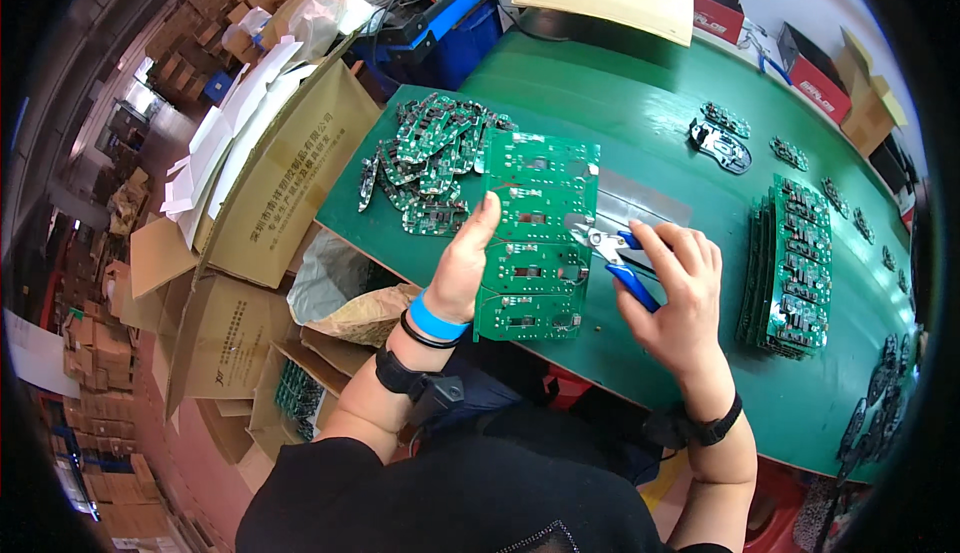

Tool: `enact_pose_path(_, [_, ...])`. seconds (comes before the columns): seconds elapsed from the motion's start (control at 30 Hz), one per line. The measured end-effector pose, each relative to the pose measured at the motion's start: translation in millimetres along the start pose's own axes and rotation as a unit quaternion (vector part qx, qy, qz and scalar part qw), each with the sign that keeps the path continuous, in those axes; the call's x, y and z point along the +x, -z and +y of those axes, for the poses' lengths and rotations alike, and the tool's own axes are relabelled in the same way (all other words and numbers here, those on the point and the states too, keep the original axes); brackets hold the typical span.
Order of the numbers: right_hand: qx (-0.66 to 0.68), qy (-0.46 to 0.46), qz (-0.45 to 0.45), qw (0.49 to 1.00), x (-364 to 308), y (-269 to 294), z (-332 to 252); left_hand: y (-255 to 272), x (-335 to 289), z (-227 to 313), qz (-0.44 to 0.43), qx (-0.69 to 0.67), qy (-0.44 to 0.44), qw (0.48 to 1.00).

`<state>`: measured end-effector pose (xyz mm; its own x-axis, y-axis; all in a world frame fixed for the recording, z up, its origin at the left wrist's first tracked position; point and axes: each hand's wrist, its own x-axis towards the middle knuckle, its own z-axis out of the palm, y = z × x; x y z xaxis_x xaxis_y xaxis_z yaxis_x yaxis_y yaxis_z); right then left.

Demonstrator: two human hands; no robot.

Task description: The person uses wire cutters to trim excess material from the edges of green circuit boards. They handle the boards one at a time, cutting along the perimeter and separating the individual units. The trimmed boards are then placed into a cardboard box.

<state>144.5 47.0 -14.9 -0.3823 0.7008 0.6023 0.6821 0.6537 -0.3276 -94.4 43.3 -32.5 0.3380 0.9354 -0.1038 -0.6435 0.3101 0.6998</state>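
Observation:
My left hand (466, 265) grips a green circuit board panel (532, 283) by its left edge, thumb on the face and the other fingers hidden behind. The panel is made of several joined boards and is held up above the green table. In my right hand (680, 293) is a pair of blue-handled cutting pliers (628, 265). Their jaws touch or lie right beside the panel's right edge, near its middle; I cannot tell whether they bite into it. Left of the panel's top lies a heap of separate small circuit boards (435, 153).
A stack of board panels (795, 268) stands on the green table (600, 83) to the right. Beyond it lie a black mouse-shaped shell (720, 145) and several single boards. Open cardboard boxes (270, 183) crowd the table's left edge. Red boxes (812, 73) line the back.

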Motion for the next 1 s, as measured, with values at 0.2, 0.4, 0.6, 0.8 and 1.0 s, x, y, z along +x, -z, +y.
enact_pose_path(0.2, [-0.033,0.013,-0.009,0.999,-0.3,-2.7,-1.8,-21.5,0.9,-5.1,0.021,0.111,-0.054,0.992])
enact_pose_path(0.4, [-0.054,0.019,-0.01,0.998,-0.9,-1.9,-1.8,-26.1,1.1,-6.3,0.018,0.126,-0.069,0.99])
enact_pose_path(0.6, [-0.055,0.008,-0.029,0.998,-1.7,0.5,-3.0,-17.7,3.1,-8.8,0.036,0.158,-0.088,0.983])
enact_pose_path(0.8, [-0.057,0.014,-0.02,0.998,-0.3,0.5,-1.4,-10.7,7.0,-11.8,0.055,0.162,-0.088,0.981])
enact_pose_path(1.0, [-0.064,0.015,-0.024,0.998,0.9,2.1,-2.1,-19.5,5.2,-8.2,0.045,0.157,-0.08,0.983])
